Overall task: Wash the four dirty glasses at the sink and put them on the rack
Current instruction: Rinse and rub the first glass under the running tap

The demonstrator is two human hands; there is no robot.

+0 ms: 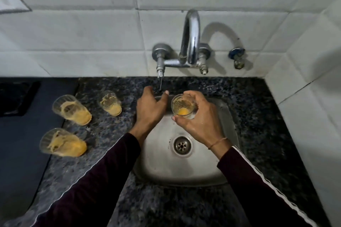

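Observation:
My right hand (200, 116) grips a clear glass (182, 106) with orange residue at its bottom, upright over the back of the steel sink (208, 164). My left hand (150, 110) hovers just left of it with fingers spread and relaxed, reaching toward the left tap handle (160, 74); whether it touches the handle is unclear. Three more dirty glasses with orange smears stand on the granite counter at left: one at the back (110, 103), one in the middle (72, 109), one nearest me (62, 143). No rack is in view.
A chrome wall faucet (191, 42) arches above the sink, with a small blue valve (237, 55) to its right. The drain (182, 146) lies in the sink's middle. A dark stovetop (20, 125) borders the counter at left. White tiled walls close the back and right.

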